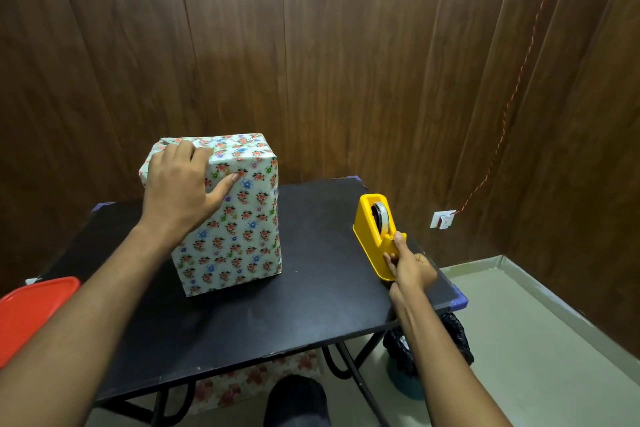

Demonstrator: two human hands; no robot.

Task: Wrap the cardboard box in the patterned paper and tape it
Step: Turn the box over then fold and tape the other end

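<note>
The box [239,229] stands upright on the black table [277,315], fully covered in white paper with small flowers. My left hand [181,187] grips its top left corner, fingers over the top edge and thumb pressed on the front face. At the table's right edge sits a yellow tape dispenser [375,232] with a roll of tape in it. My right hand [408,265] is at the dispenser's near end, thumb and fingers pinched at the cutter. Whether a strip of tape is between the fingers is too small to tell.
A red plastic lid [31,312] lies at the table's left edge. Under the table are more flowered paper [256,381], a dark bag [429,343] and a dark shoe [298,402]. Wood panel walls close in behind and to the right, with a wall socket [442,219].
</note>
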